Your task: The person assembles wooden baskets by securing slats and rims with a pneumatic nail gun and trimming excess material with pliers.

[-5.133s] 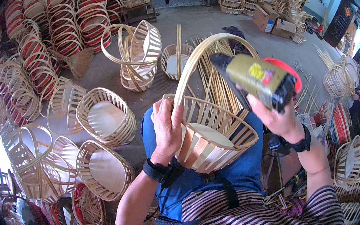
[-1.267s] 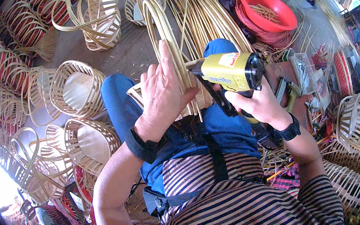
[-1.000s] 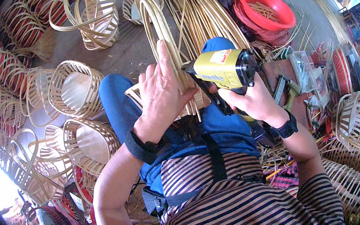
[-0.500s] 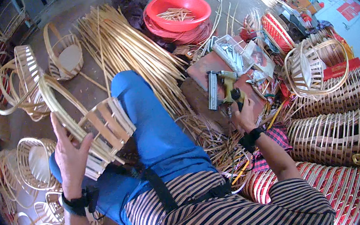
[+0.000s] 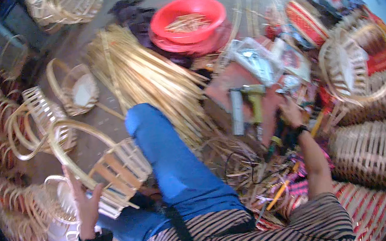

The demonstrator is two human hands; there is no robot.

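Note:
A pale slatted basket (image 5: pixel 120 167) with a long arched handle rests tilted on my lap. My left hand (image 5: pixel 84 202) holds it at the left, fingers upright along the handle and thumb out. My right hand (image 5: pixel 290 112), smeared by motion, is out to the right over a reddish board (image 5: pixel 272 111), near some small crumpled pale items (image 5: pixel 288 84). Beside it lies an olive-green nail gun (image 5: pixel 255 99) with a silver magazine. Whether anything is in that hand I cannot make out.
A red basin (image 5: pixel 189 37) of short sticks stands beyond a bundle of long strips (image 5: pixel 150 77). A plastic tray (image 5: pixel 253 61) of metal pieces sits behind the board. Baskets (image 5: pixel 75 96) crowd the left; more stacked baskets (image 5: pixel 368 153) fill the right.
The nail gun was held against the basket's handle, then put down on the board; my right hand has left it and moved right. The view has swung rightward; the basket stays in my left hand.

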